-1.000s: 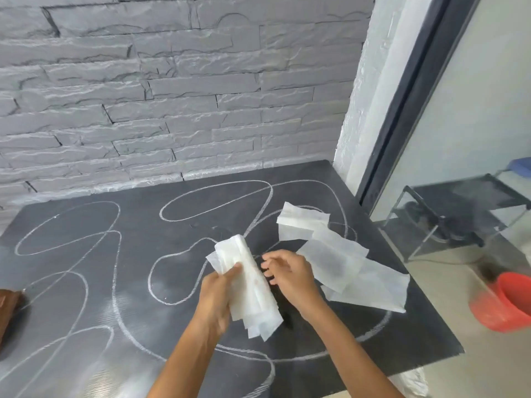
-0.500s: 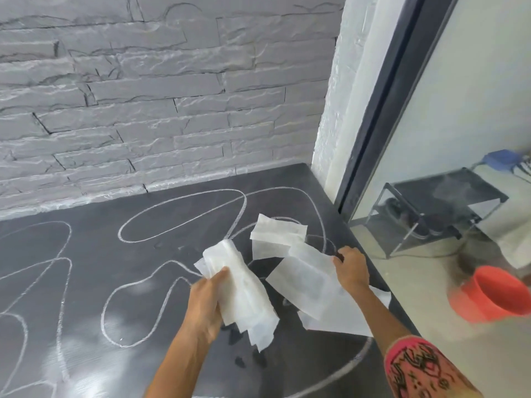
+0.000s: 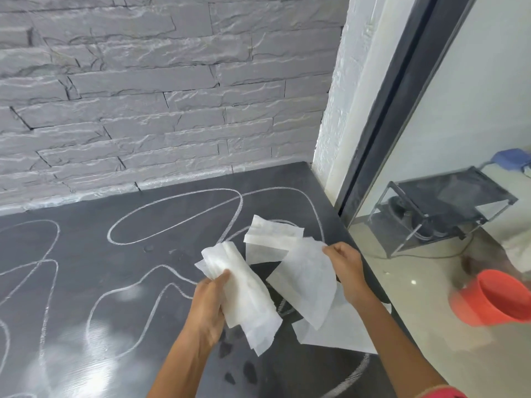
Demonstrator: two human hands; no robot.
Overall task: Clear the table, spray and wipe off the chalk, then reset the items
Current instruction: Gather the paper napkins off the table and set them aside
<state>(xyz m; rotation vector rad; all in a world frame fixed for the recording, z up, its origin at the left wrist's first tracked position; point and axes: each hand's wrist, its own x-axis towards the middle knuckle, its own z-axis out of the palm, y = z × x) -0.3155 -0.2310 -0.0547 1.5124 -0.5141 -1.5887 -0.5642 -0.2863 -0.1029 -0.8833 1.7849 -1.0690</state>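
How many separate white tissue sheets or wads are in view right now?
4, maybe more hidden beneath. A folded white tissue wad in the left hand; a thin white sheet lifted by the right hand; a folded white sheet behind; a flat white sheet on the dark table.

Table [image 3: 86, 282]: cut off by the frame at 9 and 6 o'clock; chalk lines [image 3: 172, 214] run out of view at both edges.

Bunched wipe [image 3: 247, 294]: lower part of its near side covered by the left hand [image 3: 208, 304].

Lifted sheet [image 3: 307, 282]: its 2 o'clock corner hidden in the right hand's fingers [image 3: 333, 251]; it covers part of the flat sheet [image 3: 339, 331] beneath.

Right sleeve [image 3: 442, 393]: only a red sliver at 5 o'clock.

Red bucket [image 3: 494, 300]: blurred, clipped at 3 o'clock.

Blue object [image 3: 511, 158]: at 3 o'clock, too small to identify.
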